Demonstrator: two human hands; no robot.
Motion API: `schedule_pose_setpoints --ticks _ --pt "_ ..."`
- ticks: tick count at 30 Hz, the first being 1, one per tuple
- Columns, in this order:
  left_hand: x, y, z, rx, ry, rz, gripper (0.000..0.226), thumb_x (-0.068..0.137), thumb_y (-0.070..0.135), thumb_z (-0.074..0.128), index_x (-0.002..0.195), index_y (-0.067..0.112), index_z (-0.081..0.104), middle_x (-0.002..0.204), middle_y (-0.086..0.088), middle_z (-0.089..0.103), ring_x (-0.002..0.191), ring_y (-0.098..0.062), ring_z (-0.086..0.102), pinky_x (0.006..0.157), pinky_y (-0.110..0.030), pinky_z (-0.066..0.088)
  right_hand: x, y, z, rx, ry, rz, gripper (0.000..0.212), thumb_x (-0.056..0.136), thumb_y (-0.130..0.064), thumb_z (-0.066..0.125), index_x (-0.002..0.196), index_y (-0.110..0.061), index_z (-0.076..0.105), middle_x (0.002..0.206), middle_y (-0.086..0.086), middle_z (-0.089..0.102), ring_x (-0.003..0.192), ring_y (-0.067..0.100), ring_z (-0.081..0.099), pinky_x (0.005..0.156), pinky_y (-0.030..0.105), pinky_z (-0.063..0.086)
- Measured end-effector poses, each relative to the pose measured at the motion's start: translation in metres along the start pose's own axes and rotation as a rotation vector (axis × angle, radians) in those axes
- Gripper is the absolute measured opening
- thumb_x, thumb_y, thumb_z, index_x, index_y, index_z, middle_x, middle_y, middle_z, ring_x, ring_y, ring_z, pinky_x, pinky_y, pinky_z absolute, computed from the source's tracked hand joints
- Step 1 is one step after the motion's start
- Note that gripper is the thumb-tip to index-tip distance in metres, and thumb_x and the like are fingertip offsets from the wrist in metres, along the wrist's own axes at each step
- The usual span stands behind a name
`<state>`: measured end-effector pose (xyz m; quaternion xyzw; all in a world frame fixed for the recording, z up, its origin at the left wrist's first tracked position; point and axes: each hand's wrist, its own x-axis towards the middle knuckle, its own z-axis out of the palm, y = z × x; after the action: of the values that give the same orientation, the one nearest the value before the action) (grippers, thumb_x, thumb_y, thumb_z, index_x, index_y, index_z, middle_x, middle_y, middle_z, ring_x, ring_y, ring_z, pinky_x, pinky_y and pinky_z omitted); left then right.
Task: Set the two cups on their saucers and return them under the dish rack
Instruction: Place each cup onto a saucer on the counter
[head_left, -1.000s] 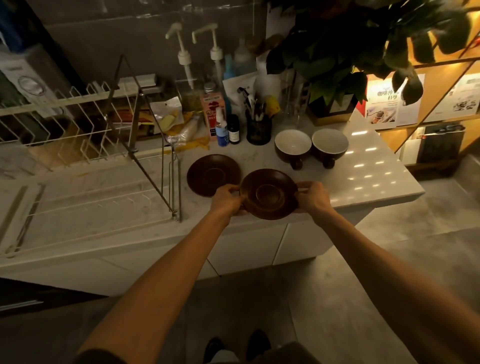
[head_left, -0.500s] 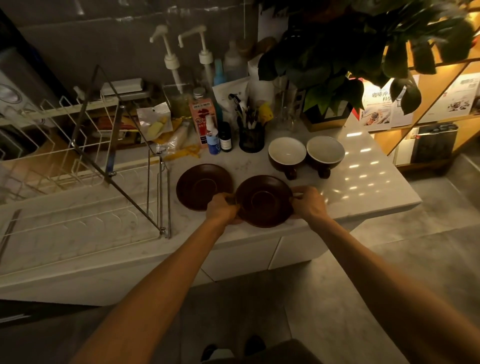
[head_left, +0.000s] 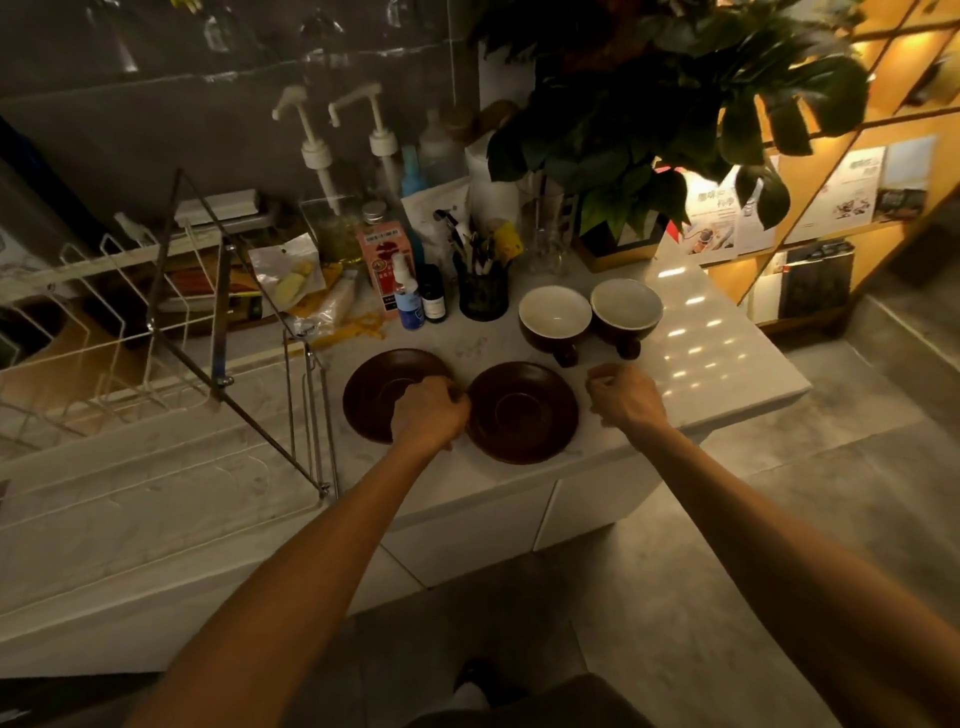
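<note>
Two dark brown saucers lie side by side on the white counter (head_left: 727, 364): the left saucer (head_left: 374, 395) and the right saucer (head_left: 524, 415). Behind them stand two brown cups with white insides, the left cup (head_left: 555, 314) and the right cup (head_left: 626, 306), both upright and empty. My left hand (head_left: 428, 415) is curled into a loose fist over the gap between the saucers, covering the left saucer's right edge and touching the right saucer's rim. My right hand (head_left: 626, 397) is curled too, just right of the right saucer and apart from it, in front of the cups.
A wire dish rack (head_left: 104, 322) with a metal frame (head_left: 306, 415) stands over the counter's left half. Bottles, pump dispensers (head_left: 311, 150), a pen holder (head_left: 483, 293) and a leafy plant (head_left: 649, 119) crowd the back. The counter edge runs just before the saucers.
The right saucer, held by both hands before, now lies flat beside the left one. My right hand has let go and drawn off to the right.
</note>
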<state>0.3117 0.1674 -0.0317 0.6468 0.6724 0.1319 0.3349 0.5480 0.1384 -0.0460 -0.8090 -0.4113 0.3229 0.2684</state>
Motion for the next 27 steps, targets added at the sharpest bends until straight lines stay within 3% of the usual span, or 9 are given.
schedule_pose_setpoints --ticks 2,4,9,12,16,20,23,27 --pt "0.005 0.009 -0.010 0.022 -0.003 0.067 0.029 0.091 0.035 0.053 0.102 0.012 0.068 0.083 -0.007 0.074 0.063 -0.021 0.073 0.070 -0.039 0.062 -0.001 -0.004 -0.003 0.018 0.054 0.011 0.023 0.085 -0.023 0.054 0.098 -0.020 0.073 0.098 0.014 0.072 0.092 0.035 0.069 0.082 0.052 0.059" --pt "0.013 0.021 -0.017 -0.066 -0.046 0.092 0.029 0.092 0.030 0.052 0.111 0.014 0.067 0.089 -0.007 0.073 0.073 -0.024 0.073 0.077 -0.041 0.061 0.002 -0.009 -0.008 0.023 0.107 0.022 0.031 0.080 -0.028 0.053 0.104 -0.019 0.072 0.097 0.014 0.072 0.091 0.036 0.070 0.080 0.052 0.060" --pt "0.032 0.047 -0.024 -0.281 -0.150 0.023 0.034 0.092 0.023 0.054 0.126 0.016 0.058 0.102 -0.011 0.070 0.083 -0.026 0.073 0.077 -0.043 0.062 0.006 -0.029 -0.016 0.101 0.168 0.008 0.014 0.082 -0.028 0.054 0.073 -0.030 0.065 0.091 0.016 0.072 0.084 0.037 0.070 0.077 0.053 0.060" --pt "0.044 0.057 -0.019 -0.386 -0.170 -0.027 0.036 0.090 0.019 0.055 0.126 0.019 0.058 0.109 -0.010 0.065 0.087 -0.025 0.071 0.074 -0.040 0.062 0.009 -0.042 -0.022 0.126 0.150 -0.013 0.013 0.088 -0.027 0.057 0.091 -0.022 0.068 0.094 0.020 0.072 0.084 0.038 0.071 0.078 0.054 0.060" --pt "0.059 0.069 -0.009 -0.515 -0.157 -0.080 0.039 0.090 0.019 0.056 0.129 0.015 0.057 0.118 -0.014 0.062 0.091 -0.029 0.069 0.067 -0.037 0.061 0.023 -0.051 -0.024 0.140 0.097 -0.001 0.028 0.092 -0.027 0.058 0.112 -0.009 0.068 0.096 0.021 0.072 0.081 0.037 0.072 0.080 0.053 0.060" --pt "0.072 0.081 0.005 -0.552 -0.172 -0.134 0.046 0.092 0.023 0.058 0.137 0.015 0.048 0.122 -0.015 0.060 0.092 -0.030 0.068 0.063 -0.037 0.060 0.042 -0.049 -0.018 0.071 0.052 -0.034 0.039 0.092 -0.029 0.056 0.128 -0.012 0.061 0.116 0.021 0.068 0.092 0.039 0.070 0.082 0.055 0.058" --pt "0.084 0.089 0.016 -0.584 -0.175 -0.165 0.050 0.093 0.025 0.059 0.139 0.014 0.046 0.133 -0.016 0.055 0.088 -0.029 0.066 0.056 -0.033 0.056 0.051 -0.047 -0.013 -0.005 0.043 -0.076 0.047 0.093 -0.034 0.054 0.137 -0.017 0.052 0.118 0.019 0.067 0.092 0.038 0.070 0.080 0.055 0.059" --pt "0.092 0.097 0.025 -0.596 -0.171 -0.201 0.053 0.092 0.024 0.060 0.142 0.013 0.043 0.137 -0.015 0.052 0.085 -0.028 0.067 0.061 -0.037 0.059 0.055 -0.052 -0.014 -0.094 0.057 -0.095 0.051 0.094 -0.031 0.054 0.143 -0.021 0.045 0.127 0.020 0.063 0.105 0.042 0.066 0.087 0.057 0.055"
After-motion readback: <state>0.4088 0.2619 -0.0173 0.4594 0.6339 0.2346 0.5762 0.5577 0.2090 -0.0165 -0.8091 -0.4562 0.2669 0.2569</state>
